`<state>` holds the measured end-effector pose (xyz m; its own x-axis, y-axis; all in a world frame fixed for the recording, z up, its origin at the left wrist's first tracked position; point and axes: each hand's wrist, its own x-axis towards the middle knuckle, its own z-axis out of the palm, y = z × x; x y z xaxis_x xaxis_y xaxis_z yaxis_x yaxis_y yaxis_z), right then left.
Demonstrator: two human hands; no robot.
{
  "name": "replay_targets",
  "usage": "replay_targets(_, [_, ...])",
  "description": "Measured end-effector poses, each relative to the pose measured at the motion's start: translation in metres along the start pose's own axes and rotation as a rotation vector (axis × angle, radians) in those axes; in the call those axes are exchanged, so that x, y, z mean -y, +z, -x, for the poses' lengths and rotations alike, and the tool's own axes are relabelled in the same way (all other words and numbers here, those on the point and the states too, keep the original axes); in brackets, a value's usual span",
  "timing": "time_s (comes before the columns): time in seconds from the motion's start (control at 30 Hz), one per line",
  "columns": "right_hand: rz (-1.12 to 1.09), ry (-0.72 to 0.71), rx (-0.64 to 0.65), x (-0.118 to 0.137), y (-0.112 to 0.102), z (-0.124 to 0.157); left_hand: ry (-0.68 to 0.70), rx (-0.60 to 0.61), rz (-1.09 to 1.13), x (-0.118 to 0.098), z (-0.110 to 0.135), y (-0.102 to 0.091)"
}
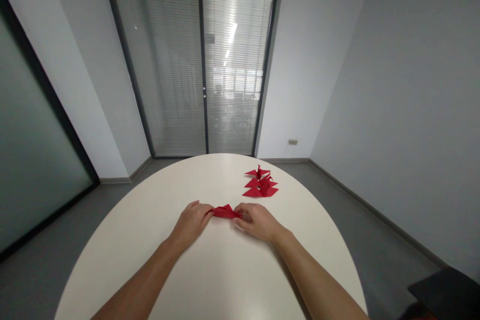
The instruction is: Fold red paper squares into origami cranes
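Between my two hands, low over the table, is a piece of folded red paper (225, 211), long and narrow with a small peak on top. My left hand (193, 221) pinches its left end between thumb and fingers. At the other end, my right hand (258, 221) has its thumb and fingertips closed around the paper's right tip. Part of each end is hidden by the fingers. Beyond my right hand stand several red origami cranes (261, 185), grouped close together with wings spread.
The white round table (180, 285) curves away on both sides. Past its far edge is a dark-framed glass door (172, 85) with blinds. A grey wall (405, 85) rises on the right, and a dark flat object (450, 290) shows at the lower right.
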<state>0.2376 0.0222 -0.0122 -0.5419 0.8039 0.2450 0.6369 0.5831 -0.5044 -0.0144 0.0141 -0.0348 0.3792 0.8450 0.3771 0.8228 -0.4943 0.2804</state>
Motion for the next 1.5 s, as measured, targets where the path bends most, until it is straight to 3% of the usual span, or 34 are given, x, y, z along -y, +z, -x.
replay_targets(0.17, [-0.076, 0.001, -0.042, -0.003, 0.005, -0.004, -0.038, -0.077, -0.028, -0.001, 0.002, 0.001])
replay_targets(0.4, [-0.402, 0.045, -0.096, -0.007, 0.008, -0.010, -0.109, -0.163, -0.003, -0.007, 0.004, -0.005])
replay_targets(0.57, [-0.649, 0.112, -0.054, -0.009, 0.010, -0.013, -0.225, -0.147, 0.020, -0.009, 0.004, -0.006])
replay_targets(0.7, [-0.708, 0.233, 0.005, -0.018, 0.017, -0.015, -0.295, -0.084, 0.046, -0.007, 0.004, -0.004])
replay_targets(0.8, [-0.672, 0.339, 0.011, -0.027, 0.025, -0.016, -0.273, -0.091, 0.003, -0.005, 0.004, -0.002])
replay_targets(0.9, [-0.607, 0.405, 0.012, -0.035, 0.033, -0.016, -0.130, -0.204, -0.022, -0.005, 0.004, 0.000])
replay_targets(0.97, [-0.570, 0.411, 0.007, -0.038, 0.036, -0.016, -0.051, -0.215, 0.019, -0.009, 0.004, 0.003])
replay_targets(1.2, [-0.503, 0.409, 0.026, -0.035, 0.033, -0.016, 0.059, 0.114, 0.141, -0.019, 0.013, 0.014])
replay_targets(1.3, [-0.358, 0.420, 0.028, -0.027, 0.026, -0.015, 0.058, 0.155, 0.143, -0.019, 0.015, 0.011])
replay_targets(1.4, [-0.055, 0.421, -0.075, -0.015, 0.015, -0.012, 0.063, 0.165, 0.159, -0.019, 0.015, 0.007])
replay_targets(1.5, [0.103, 0.219, -0.140, -0.004, 0.004, -0.009, 0.075, 0.147, 0.179, -0.020, 0.015, 0.004])
